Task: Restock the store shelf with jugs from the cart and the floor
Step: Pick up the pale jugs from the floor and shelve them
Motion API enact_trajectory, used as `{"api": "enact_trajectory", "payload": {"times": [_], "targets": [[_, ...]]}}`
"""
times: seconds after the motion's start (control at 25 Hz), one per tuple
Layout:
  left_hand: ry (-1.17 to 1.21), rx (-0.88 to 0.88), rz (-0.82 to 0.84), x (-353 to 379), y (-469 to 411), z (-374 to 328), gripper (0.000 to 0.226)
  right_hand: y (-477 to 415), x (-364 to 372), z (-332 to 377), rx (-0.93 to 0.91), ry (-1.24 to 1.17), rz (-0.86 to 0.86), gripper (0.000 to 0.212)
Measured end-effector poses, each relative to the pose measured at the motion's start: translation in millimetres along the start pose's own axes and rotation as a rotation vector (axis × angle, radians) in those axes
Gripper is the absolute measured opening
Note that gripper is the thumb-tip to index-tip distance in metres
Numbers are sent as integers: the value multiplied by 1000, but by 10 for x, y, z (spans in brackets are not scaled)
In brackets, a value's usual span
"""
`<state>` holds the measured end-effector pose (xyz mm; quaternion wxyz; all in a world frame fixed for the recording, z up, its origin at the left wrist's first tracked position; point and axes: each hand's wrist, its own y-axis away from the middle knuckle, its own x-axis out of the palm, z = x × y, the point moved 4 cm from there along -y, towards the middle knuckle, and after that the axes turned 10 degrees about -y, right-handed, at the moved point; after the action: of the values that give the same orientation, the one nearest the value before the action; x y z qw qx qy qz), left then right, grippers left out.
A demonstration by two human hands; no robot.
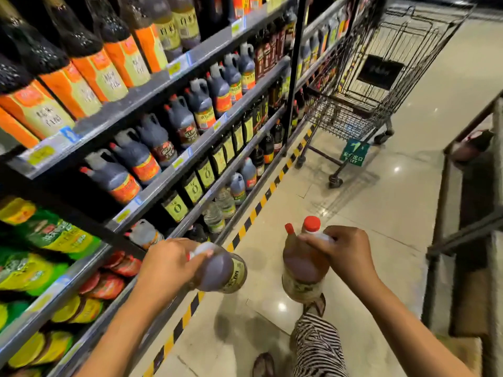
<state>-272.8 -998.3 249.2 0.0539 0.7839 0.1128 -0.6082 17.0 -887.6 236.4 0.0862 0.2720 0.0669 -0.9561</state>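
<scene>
My left hand grips a brown jug by its handle, tilted toward the low shelf on the left. In my right hand hangs a second brown jug with red caps, held upright by its handle above the floor. Both jugs carry pale labels. The wire cart stands far ahead by the shelving and looks bare inside. Rows of dark jugs fill the middle shelves.
A yellow-and-black striped line runs along the floor at the shelf base. A metal-framed rack stands at the right. My striped trouser leg and sandalled feet are below. Green and yellow packets fill the near-left shelves.
</scene>
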Motion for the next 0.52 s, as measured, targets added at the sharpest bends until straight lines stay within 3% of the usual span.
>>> {"api": "enact_trajectory", "payload": {"times": [0.16,0.32,0.52], "targets": [[0,-20,-36,52,-748,-139,47,-970,106,-155,-58,-10,133,75],[-25,-100,-112,-55,-1495,-253,62,-1985,83,-170,-89,-48,208,96],[-100,-171,-314,-556,-2317,-504,47,-3226,27,284,-255,-102,310,67]]}}
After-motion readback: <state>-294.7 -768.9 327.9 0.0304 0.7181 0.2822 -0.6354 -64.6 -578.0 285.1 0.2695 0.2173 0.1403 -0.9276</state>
